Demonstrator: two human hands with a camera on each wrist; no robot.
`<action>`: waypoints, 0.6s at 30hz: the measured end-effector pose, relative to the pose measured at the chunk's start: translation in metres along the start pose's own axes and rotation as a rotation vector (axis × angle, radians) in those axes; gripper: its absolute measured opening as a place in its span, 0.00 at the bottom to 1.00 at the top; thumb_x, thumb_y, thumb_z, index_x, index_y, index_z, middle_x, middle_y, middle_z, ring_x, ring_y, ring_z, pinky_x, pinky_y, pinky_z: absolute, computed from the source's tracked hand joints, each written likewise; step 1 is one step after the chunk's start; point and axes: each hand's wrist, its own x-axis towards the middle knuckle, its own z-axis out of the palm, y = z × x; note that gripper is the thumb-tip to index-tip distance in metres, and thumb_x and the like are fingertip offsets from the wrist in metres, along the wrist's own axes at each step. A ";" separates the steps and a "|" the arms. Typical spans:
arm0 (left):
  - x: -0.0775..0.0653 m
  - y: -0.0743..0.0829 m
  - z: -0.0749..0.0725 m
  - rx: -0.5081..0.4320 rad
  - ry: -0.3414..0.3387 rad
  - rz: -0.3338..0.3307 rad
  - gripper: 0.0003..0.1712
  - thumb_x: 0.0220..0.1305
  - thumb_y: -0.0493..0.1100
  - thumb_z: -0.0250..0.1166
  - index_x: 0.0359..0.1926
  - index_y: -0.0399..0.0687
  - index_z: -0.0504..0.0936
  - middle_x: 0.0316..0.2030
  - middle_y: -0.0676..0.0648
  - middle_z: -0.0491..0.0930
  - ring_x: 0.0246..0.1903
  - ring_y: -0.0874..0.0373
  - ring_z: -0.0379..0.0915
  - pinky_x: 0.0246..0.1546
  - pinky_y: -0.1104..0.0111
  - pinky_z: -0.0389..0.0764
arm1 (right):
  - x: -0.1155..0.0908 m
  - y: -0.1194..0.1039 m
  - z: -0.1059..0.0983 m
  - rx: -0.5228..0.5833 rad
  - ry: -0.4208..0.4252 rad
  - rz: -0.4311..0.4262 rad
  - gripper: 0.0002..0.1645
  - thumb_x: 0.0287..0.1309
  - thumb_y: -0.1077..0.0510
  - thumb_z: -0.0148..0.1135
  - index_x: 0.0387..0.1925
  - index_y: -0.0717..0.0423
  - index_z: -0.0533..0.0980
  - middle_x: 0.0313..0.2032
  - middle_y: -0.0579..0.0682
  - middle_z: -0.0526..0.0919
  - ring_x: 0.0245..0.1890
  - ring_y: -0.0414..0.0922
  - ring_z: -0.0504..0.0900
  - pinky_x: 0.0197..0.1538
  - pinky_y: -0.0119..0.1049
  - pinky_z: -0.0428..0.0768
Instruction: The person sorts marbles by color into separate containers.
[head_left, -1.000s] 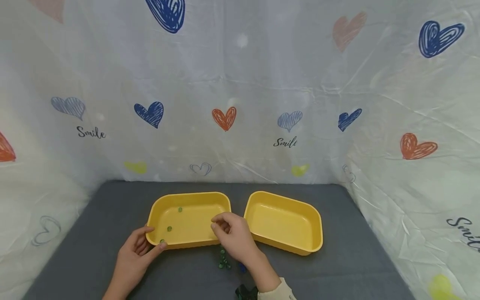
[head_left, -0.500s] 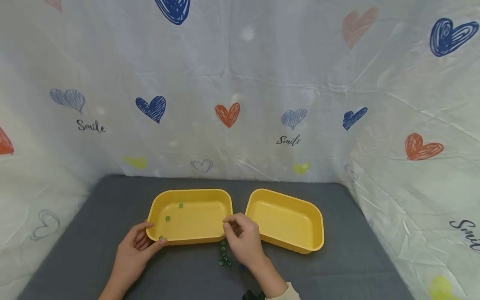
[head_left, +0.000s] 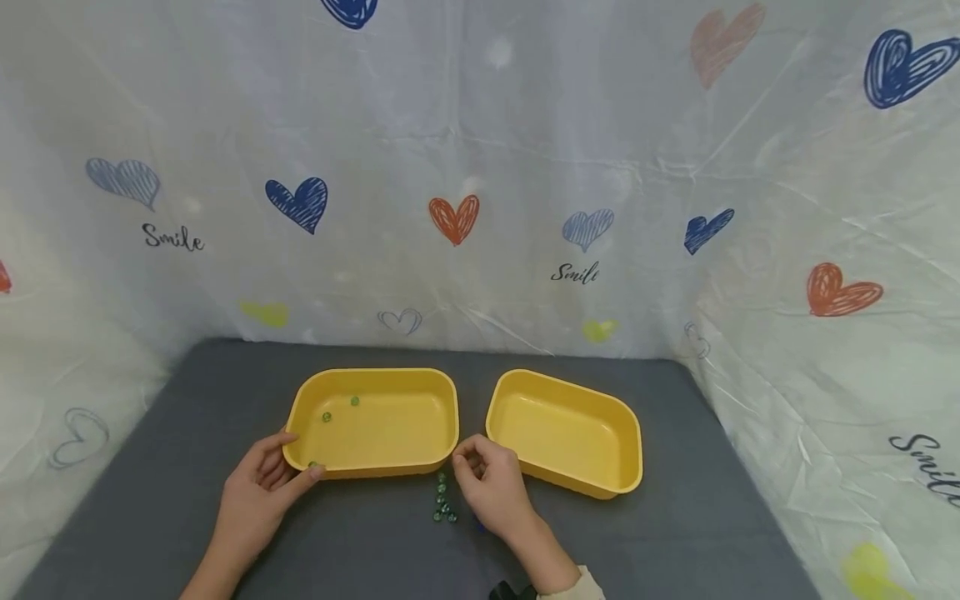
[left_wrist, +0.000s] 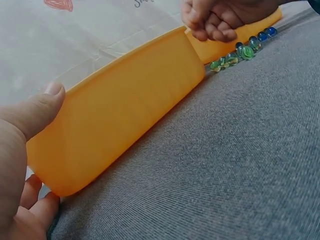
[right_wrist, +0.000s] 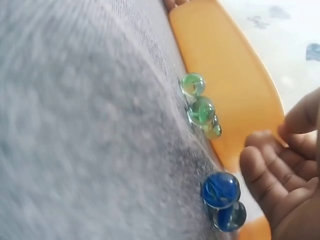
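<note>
In the head view my left hand [head_left: 255,492] grips the near left corner of the left yellow tray [head_left: 375,471], thumb on the front rim and fingers at the end wall. Inside that tray lie green glass marbles, one at the back [head_left: 355,402], another below it [head_left: 327,417] and a third partly hidden by the near rim. My right hand [head_left: 495,492] hovers by the tray's near right corner, fingers loosely bent, with nothing visible between them. Beside it, on the cloth, stand several green marbles [head_left: 441,500] and two blue marbles [right_wrist: 220,190], mostly hidden by the hand in the head view.
The right yellow tray [head_left: 562,479] sits angled just right of the first, with no marbles visible inside. Dark grey cloth [head_left: 375,550] covers the table. A white curtain [head_left: 510,150] printed with hearts hangs behind and at the sides.
My right hand has moved right and out from over the left tray to beside its corner. One green marble inside has rolled toward the back. My left hand keeps its grip.
</note>
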 end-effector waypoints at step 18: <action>0.003 -0.003 0.002 -0.043 0.008 0.005 0.45 0.70 0.50 0.79 0.79 0.43 0.68 0.82 0.38 0.62 0.69 0.70 0.70 0.56 0.85 0.78 | 0.002 0.009 0.006 -0.118 -0.162 0.032 0.08 0.66 0.70 0.70 0.40 0.57 0.90 0.35 0.41 0.86 0.30 0.34 0.81 0.35 0.30 0.85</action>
